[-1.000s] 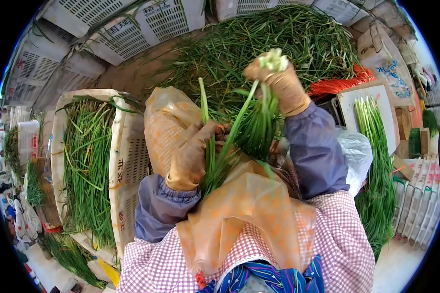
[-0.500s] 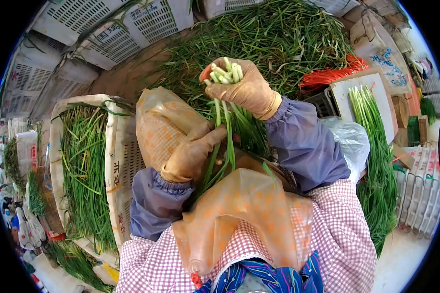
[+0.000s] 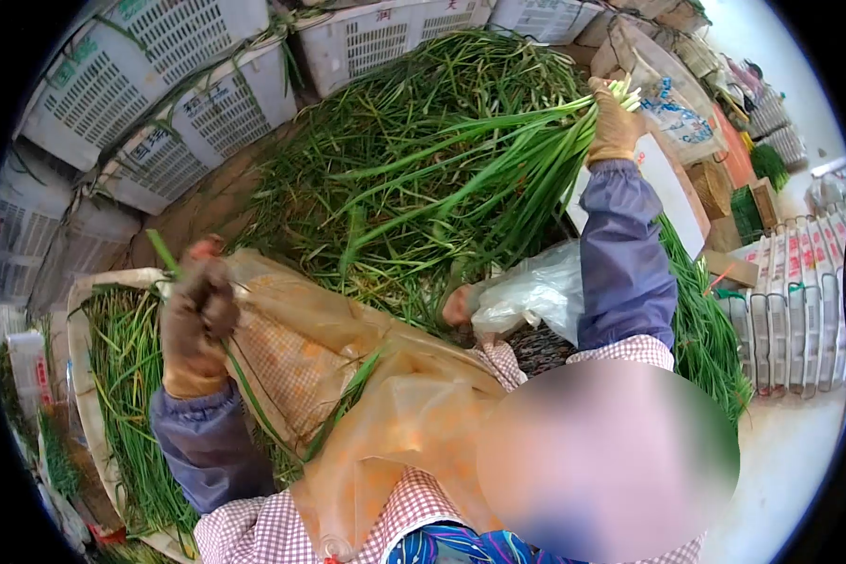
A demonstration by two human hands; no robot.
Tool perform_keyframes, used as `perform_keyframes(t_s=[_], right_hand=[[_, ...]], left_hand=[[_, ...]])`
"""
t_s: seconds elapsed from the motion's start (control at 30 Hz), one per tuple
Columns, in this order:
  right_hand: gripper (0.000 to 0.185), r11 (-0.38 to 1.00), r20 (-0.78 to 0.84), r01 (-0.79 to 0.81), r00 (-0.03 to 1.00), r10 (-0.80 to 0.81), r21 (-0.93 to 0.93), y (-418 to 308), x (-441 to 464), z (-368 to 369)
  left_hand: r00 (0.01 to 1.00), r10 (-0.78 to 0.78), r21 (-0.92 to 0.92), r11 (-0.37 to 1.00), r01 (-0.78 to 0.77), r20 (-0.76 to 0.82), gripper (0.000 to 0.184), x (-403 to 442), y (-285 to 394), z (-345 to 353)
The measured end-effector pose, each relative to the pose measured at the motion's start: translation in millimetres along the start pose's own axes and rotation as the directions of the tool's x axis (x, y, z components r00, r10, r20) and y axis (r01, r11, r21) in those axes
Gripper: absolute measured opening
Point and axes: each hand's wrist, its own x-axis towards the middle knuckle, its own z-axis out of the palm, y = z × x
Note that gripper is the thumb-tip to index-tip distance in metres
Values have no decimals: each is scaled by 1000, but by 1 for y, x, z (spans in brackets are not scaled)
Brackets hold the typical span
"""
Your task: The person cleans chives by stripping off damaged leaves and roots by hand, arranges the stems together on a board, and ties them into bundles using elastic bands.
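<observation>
My right hand [image 3: 617, 124], in a tan glove, is raised at the upper right and closed around a bunch of garlic chives [image 3: 526, 183]. The pale stem ends stick out past the fingers on the right, and the long green leaves fan out to the left. At the left, my left hand [image 3: 200, 315], gloved and blurred, has curled fingers. A green chive stalk [image 3: 164, 252] shows at its fingertips, and a long leaf [image 3: 254, 399] trails below it over the translucent orange-patterned apron [image 3: 414, 414].
A large heap of loose leaves [image 3: 367, 160] lies ahead. White slatted crates [image 3: 226, 113] line the back. A crate of chives [image 3: 127, 376] stands at my left. At the right are a white board [image 3: 663, 193], a clear plastic bag [image 3: 536, 291] and more chives [image 3: 710, 329].
My hands have moved apart. The right hand has carried the bunch up and right, its leaves swinging out leftward. My left hand has moved away to the left, and my view has shifted.
</observation>
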Motion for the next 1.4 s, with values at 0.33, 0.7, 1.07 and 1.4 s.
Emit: perform_keyframes(t_s=[0.33, 0.7, 1.07, 1.4], right_hand=[[22, 987, 128, -15, 992, -6, 162, -20, -50, -2], [19, 928, 432, -181, 901, 24, 326, -65, -119, 18], [12, 817, 307, -250, 947, 95, 520, -55, -35, -69], [13, 939, 129, -189, 979, 158, 288, -48, -13, -112]], left_hand=[[656, 611, 894, -247, -373, 443, 44, 136, 59, 88], [527, 47, 405, 582, -705, 849, 75, 55, -80, 208], [843, -259, 850, -125, -512, 471, 40, 58, -58, 105], [984, -59, 945, -274, -177, 167, 35, 123, 25, 3]])
